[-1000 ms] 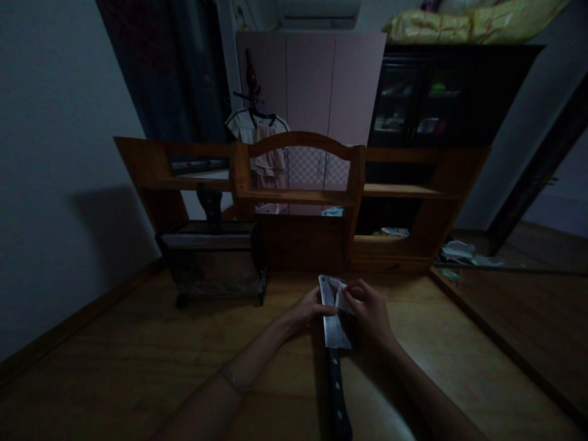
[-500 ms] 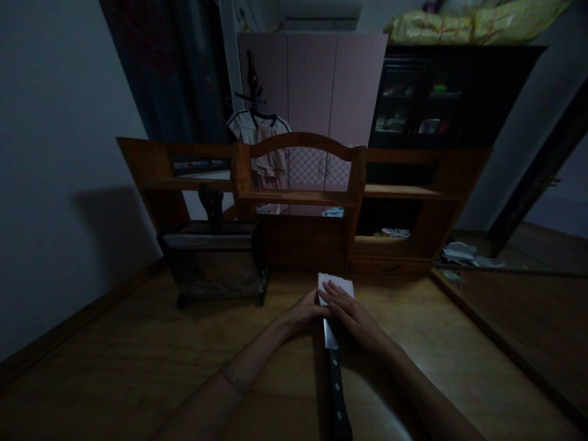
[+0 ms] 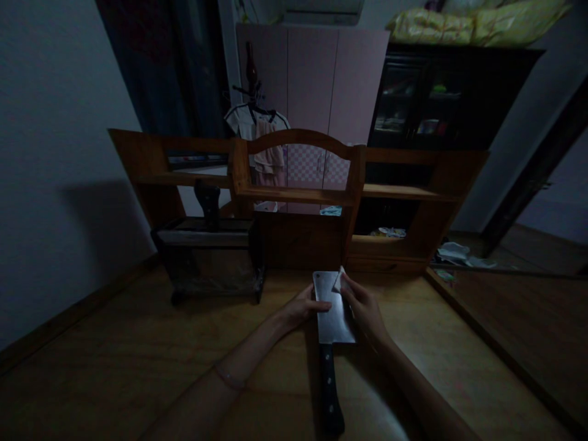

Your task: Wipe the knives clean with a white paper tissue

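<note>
A cleaver (image 3: 331,327) with a broad steel blade and a black riveted handle lies before me, handle toward me. My left hand (image 3: 304,307) grips the blade's left edge, its thumb flat on the steel and the other fingers hidden beneath. In my right hand (image 3: 365,306) is a folded white cloth or tissue (image 3: 339,280), pinched against the blade's upper right part. Which material it is I cannot tell.
A knife block (image 3: 211,263) with a black-handled knife in it stands at the left of the wooden table (image 3: 220,349). Behind it is a wooden shelf unit (image 3: 298,196). A raised edge (image 3: 487,331) runs along the table's right side.
My right hand has gone from lying flat on the white cloth to pinching it at the blade's right side. More of the blade shows, and the cleaver has shifted slightly away from me.
</note>
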`<state>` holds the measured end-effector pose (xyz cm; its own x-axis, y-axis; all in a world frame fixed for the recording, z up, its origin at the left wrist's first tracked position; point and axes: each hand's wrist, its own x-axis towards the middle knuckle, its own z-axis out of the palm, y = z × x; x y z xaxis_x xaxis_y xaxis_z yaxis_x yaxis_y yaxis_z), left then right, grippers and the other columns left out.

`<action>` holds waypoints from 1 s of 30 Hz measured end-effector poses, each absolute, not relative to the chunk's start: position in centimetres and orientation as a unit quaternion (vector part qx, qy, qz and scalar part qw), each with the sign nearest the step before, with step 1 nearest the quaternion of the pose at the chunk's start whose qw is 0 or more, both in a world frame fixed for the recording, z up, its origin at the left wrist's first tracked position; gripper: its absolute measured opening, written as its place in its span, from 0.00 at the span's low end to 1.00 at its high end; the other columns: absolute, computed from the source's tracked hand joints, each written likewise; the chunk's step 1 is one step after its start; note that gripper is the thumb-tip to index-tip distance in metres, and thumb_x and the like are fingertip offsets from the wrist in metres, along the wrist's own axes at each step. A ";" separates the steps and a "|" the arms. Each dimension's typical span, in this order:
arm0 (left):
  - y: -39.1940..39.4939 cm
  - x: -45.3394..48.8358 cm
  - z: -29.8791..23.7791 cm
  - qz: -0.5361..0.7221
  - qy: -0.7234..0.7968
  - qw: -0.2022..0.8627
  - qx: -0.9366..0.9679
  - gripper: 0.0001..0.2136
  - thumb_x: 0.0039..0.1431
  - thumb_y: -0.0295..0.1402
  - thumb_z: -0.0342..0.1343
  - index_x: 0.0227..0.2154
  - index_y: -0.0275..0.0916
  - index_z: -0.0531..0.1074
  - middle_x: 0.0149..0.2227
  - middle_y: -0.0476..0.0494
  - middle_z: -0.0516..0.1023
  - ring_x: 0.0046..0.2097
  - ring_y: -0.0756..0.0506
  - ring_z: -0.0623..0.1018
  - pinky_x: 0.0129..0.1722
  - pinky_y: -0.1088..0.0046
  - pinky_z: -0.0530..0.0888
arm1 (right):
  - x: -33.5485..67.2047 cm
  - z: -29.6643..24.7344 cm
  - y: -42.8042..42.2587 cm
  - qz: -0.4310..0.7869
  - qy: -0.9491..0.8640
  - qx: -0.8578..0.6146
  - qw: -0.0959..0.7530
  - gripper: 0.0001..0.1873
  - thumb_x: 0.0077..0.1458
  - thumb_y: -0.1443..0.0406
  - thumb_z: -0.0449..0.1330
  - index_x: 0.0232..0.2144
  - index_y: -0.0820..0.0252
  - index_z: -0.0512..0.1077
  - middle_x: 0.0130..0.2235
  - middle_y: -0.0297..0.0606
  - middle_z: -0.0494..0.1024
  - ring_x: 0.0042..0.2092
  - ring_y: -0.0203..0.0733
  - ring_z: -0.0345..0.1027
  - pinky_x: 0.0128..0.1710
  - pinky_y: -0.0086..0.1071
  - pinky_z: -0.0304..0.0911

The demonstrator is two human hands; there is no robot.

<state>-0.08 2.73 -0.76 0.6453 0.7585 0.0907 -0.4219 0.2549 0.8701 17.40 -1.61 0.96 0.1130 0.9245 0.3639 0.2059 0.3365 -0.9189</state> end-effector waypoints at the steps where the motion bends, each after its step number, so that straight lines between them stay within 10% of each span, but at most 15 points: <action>1: 2.7 -0.1 -0.7 0.384 0.177 0.772 0.475 0.31 0.39 0.25 0.67 0.50 0.37 0.66 0.48 0.36 0.73 0.44 0.40 0.75 0.46 0.62 0.69 | 17.5 1.0 -1.7 0.355 -0.555 -0.476 0.583 0.27 0.52 0.56 0.59 0.54 0.57 0.66 0.54 0.43 0.70 0.54 0.51 0.65 0.52 0.45 0.61; 7: 2.6 0.2 -0.8 0.397 0.195 0.756 0.482 0.31 0.38 0.23 0.66 0.49 0.36 0.67 0.48 0.35 0.73 0.45 0.38 0.75 0.46 0.62 0.69 | 18.3 0.6 -1.9 0.571 -0.453 -0.443 0.522 0.24 0.49 0.57 0.61 0.47 0.62 0.72 0.40 0.46 0.79 0.34 0.48 0.75 0.33 0.37 0.69; 14: 2.3 0.1 -0.5 0.397 0.197 0.750 0.492 0.30 0.38 0.24 0.66 0.49 0.35 0.68 0.48 0.34 0.73 0.46 0.38 0.75 0.45 0.63 0.69 | 19.0 0.3 -0.7 0.498 -0.465 -0.536 0.499 0.20 0.43 0.53 0.64 0.29 0.66 0.77 0.28 0.43 0.79 0.26 0.42 0.70 0.23 0.30 0.63; 24: 1.9 0.2 0.3 0.385 0.235 0.759 0.469 0.26 0.45 0.31 0.65 0.49 0.35 0.67 0.45 0.35 0.75 0.41 0.42 0.76 0.42 0.66 0.70 | 18.3 0.4 -1.1 0.563 -0.437 -0.455 0.535 0.22 0.41 0.61 0.64 0.40 0.66 0.75 0.36 0.47 0.79 0.32 0.47 0.73 0.32 0.36 0.67; 30: 2.4 0.4 -0.1 0.370 0.207 0.808 0.410 0.24 0.56 0.46 0.54 0.50 0.34 0.68 0.44 0.35 0.76 0.42 0.41 0.76 0.44 0.66 0.70 | 18.5 0.7 -0.9 0.437 -0.492 -0.533 0.532 0.19 0.43 0.54 0.63 0.31 0.65 0.76 0.30 0.43 0.79 0.28 0.44 0.71 0.26 0.31 0.63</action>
<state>0.42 2.39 -0.05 0.6402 0.7676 -0.0303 -0.4287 0.3898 0.8150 18.51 -0.89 0.65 0.1335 0.9893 0.0583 0.0597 0.0507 -0.9969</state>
